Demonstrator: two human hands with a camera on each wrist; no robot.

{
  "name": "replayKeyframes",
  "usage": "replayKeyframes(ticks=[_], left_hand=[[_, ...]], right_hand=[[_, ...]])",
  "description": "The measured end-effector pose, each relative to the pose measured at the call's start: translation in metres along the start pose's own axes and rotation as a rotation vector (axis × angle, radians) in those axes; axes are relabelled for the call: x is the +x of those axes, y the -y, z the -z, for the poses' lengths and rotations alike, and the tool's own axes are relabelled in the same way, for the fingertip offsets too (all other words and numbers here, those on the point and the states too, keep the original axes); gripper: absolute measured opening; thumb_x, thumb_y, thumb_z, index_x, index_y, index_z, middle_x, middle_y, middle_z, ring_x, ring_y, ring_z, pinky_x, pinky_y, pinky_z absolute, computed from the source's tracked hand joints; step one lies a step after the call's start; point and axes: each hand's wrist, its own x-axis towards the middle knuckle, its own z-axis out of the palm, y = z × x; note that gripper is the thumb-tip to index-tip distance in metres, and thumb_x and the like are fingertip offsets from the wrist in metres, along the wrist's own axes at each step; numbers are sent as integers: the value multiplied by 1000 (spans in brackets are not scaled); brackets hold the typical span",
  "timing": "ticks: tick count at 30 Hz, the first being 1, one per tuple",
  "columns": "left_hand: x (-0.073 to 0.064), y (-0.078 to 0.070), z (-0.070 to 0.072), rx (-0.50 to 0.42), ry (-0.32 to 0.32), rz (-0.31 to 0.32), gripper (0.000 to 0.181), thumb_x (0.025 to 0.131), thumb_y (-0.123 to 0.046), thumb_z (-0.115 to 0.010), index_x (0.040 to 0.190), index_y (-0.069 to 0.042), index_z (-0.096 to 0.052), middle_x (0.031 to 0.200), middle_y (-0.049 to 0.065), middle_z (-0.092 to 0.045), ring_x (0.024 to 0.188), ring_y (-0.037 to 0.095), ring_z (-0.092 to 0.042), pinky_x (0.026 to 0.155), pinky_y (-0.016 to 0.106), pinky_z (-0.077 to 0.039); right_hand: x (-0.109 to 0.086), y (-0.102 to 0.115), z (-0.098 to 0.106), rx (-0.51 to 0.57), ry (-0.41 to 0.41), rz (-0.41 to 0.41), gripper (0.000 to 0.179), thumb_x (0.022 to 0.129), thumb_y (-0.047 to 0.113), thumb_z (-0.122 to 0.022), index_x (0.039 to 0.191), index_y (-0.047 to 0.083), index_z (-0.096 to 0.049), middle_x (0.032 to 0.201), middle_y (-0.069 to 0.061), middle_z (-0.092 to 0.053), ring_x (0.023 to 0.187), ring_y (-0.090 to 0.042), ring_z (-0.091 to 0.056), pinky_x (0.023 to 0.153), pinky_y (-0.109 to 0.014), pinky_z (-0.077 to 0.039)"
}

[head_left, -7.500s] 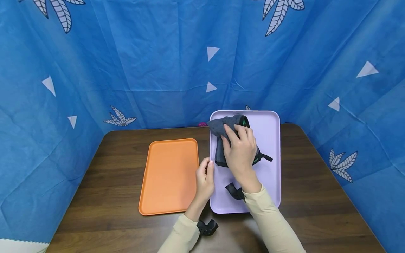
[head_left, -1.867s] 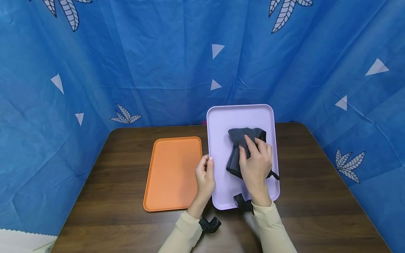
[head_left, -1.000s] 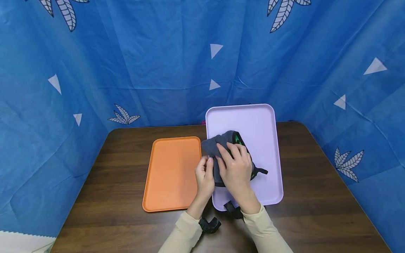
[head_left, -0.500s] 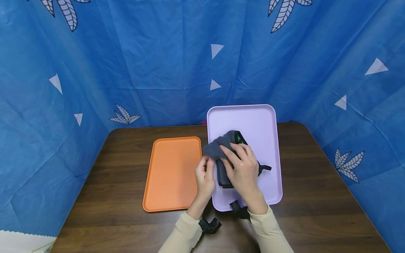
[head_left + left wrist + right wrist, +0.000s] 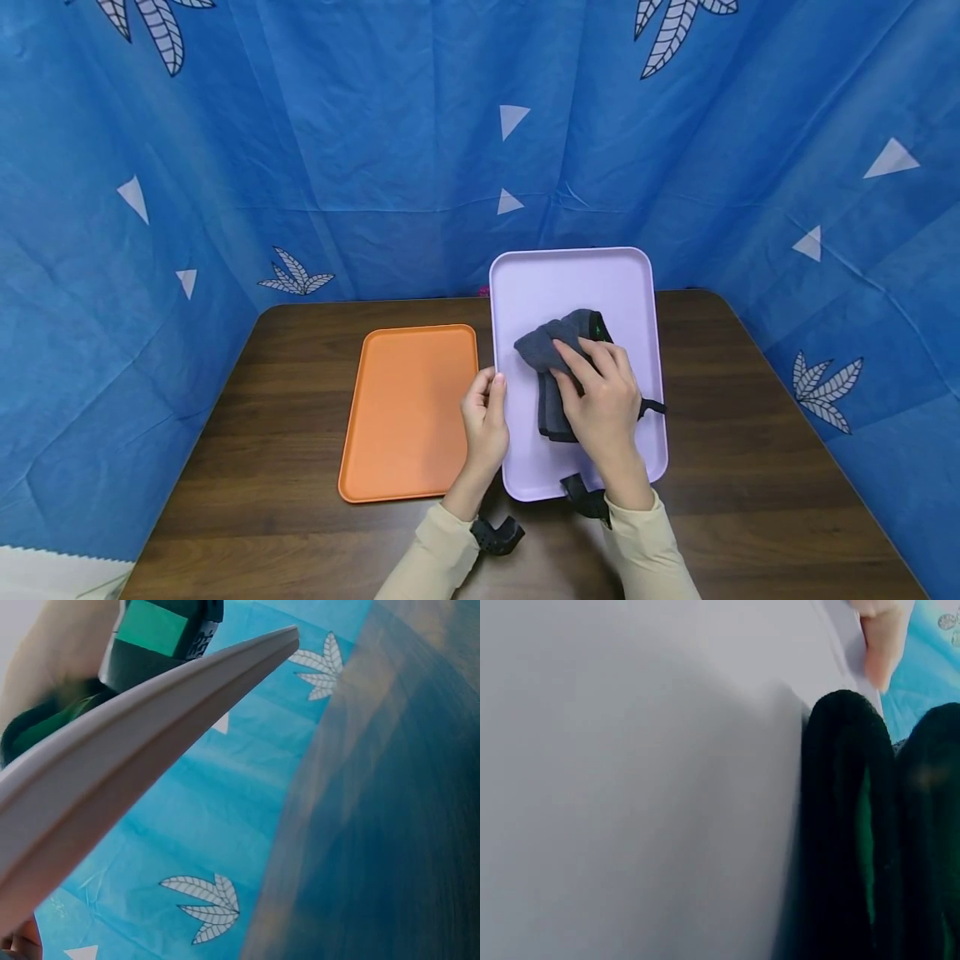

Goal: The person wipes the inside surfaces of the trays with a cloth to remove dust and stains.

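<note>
My left hand (image 5: 483, 421) grips the left rim of a lilac tray (image 5: 570, 283), thumb on top. The tray is held tilted, and the left wrist view shows the tray's edge (image 5: 150, 712) above the table. A folded dark grey cloth (image 5: 543, 350) with black edging, a green inner side and a black loop lies against the tray's face. My right hand (image 5: 603, 404) holds the cloth down with bent fingers, and covers part of it. In the right wrist view, dark folds of the cloth (image 5: 847, 825) stand beside the pale tray surface, with my left thumb (image 5: 885, 645) beyond.
An orange tray (image 5: 411, 408) lies flat on the brown wooden table (image 5: 285, 400), left of the lilac one. Blue patterned curtain (image 5: 360, 167) hangs behind and at both sides. Black wrist-worn devices (image 5: 498, 536) sit below the hands.
The right hand has slid the cloth from the middle to the tray's left rim, beside the left hand, then back rightward. The left hand keeps its grip; the orange tray stays put.
</note>
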Motion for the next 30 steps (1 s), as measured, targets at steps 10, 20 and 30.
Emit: replayKeyframes(ticks=[10,20,30], left_hand=[[1,-1,1,-2,0,28,19,99,1,-46,99,11,-62,67,19,-45,63,4,-43,55,19,-38],[2,-2,3,-11,-5,48,20,99,-1,-46,99,12,-62,68,21,-47,64,4,-44,55,19,-39],[2,-3,2,-22,-2,53,20,100,-1,-46,100,12,-61,69,22,-46,65,3,-44,56,19,-39]], right_hand=[[0,-18,12,-51,-59,-152,34,77,2,-79,110,8,-75,108,-19,-68,100,-37,-57,78,-53,-51],[-4,-19,16,-124,-130,-359,30,82,6,-75,112,8,-74,111,-21,-66,102,-39,-54,65,-54,-46],[-5,-11,10,-125,-168,-371,30,83,6,-75,112,7,-74,110,-23,-66,100,-40,-53,70,-55,-45]])
